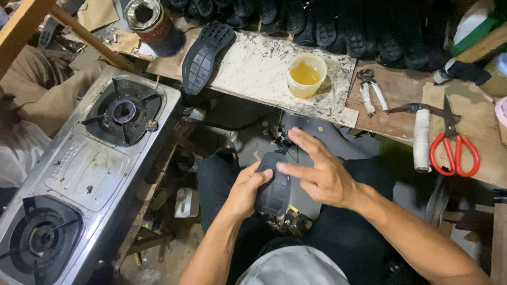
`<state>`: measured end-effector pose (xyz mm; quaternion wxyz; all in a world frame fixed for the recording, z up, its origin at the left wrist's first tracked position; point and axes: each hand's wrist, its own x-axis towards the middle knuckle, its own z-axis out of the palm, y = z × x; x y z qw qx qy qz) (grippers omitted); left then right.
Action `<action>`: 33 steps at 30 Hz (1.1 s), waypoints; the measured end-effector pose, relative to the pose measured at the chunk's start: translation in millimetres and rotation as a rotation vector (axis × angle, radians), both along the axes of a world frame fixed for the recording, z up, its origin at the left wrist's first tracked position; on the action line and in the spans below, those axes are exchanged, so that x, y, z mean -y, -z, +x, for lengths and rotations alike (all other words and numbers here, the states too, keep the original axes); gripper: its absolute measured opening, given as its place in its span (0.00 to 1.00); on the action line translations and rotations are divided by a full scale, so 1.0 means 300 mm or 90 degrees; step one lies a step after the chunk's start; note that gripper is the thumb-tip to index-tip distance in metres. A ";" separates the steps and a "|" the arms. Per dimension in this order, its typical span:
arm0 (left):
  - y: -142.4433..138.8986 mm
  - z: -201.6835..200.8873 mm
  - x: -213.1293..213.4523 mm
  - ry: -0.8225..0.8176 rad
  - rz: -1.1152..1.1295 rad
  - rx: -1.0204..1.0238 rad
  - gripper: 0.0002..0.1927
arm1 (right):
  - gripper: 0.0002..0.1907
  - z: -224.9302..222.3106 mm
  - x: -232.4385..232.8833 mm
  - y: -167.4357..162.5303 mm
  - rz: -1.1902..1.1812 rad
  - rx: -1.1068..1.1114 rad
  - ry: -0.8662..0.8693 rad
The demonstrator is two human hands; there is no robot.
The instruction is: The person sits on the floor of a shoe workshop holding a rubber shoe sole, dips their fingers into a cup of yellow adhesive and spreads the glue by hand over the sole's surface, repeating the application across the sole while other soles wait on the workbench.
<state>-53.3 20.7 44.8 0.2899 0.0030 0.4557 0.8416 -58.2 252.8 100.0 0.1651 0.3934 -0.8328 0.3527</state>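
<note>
Sole (273,184) in left hand's (244,191) closed grip, right hand (317,174) fingers wide on it; yellow cup (306,75) at worktop (253,68) edge.

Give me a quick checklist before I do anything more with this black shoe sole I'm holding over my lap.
1. Left hand has a grip on the black shoe sole: ok.
2. Right hand on the sole: ok, fingertips touch its edge, other fingers spread.
3. Yellow cup of amber liquid upright on the marble slab: ok.
4. Red-handled scissors lying clear of the hands on the bench: ok.
5. Near burner of the gas stove off: cannot tell.
6. Second sole steady on the slab: not ok, it overhangs the edge.
</note>
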 end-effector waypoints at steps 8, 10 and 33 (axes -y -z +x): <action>0.029 0.016 -0.009 -0.059 0.029 -0.013 0.18 | 0.33 0.022 0.016 0.070 -0.048 0.158 -0.016; 0.041 0.010 -0.010 -0.113 0.084 0.024 0.17 | 0.32 0.067 0.014 0.087 -0.075 0.254 -0.047; 0.070 0.025 0.048 0.016 0.024 -0.036 0.25 | 0.29 0.032 0.069 0.103 -0.035 0.143 0.100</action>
